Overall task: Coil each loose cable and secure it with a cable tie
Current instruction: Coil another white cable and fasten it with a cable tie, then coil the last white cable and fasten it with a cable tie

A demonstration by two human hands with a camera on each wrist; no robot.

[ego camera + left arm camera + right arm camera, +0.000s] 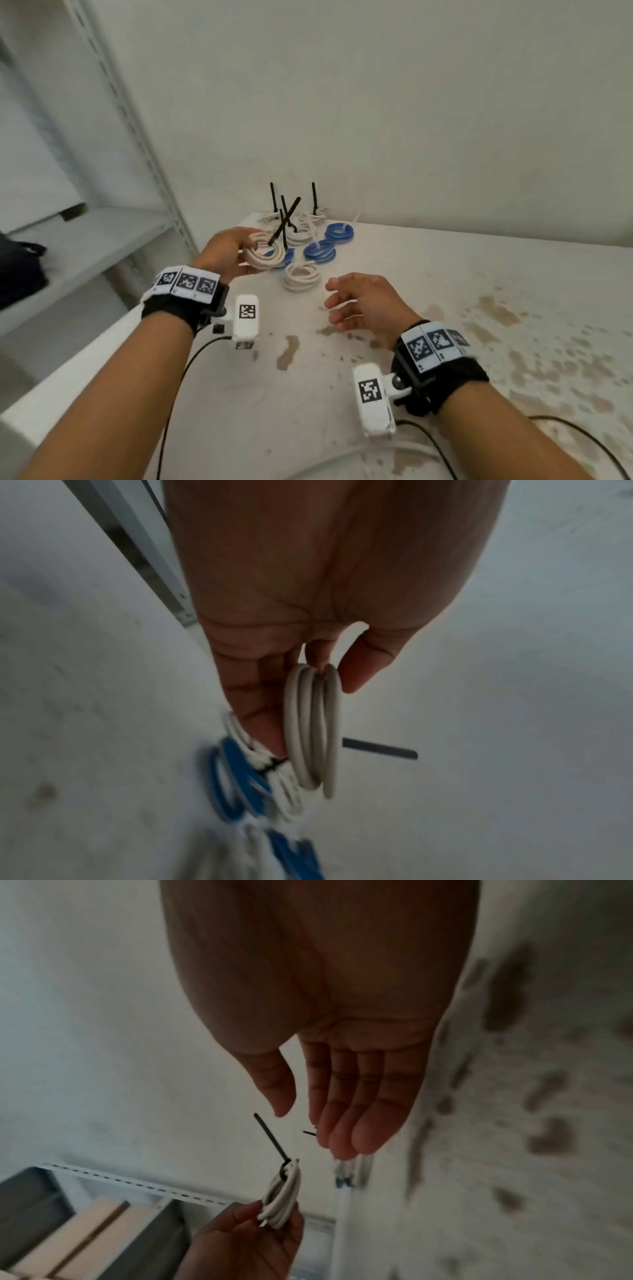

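Left hand (227, 251) grips white cable coil (264, 254), black cable tie (285, 221) sticking up from it. Right hand (363, 303) empty, fingers relaxed, above stained table (479, 325). Tied white and blue coils (320, 251) grouped near wall.

- Blue coils (240, 783) in left wrist view: smeared by motion blur, count indeterminate.
- Blue coil (286, 257) in head view: largely hidden behind white coil (265, 253).
- Shelf (85, 240): cut off at left edge.
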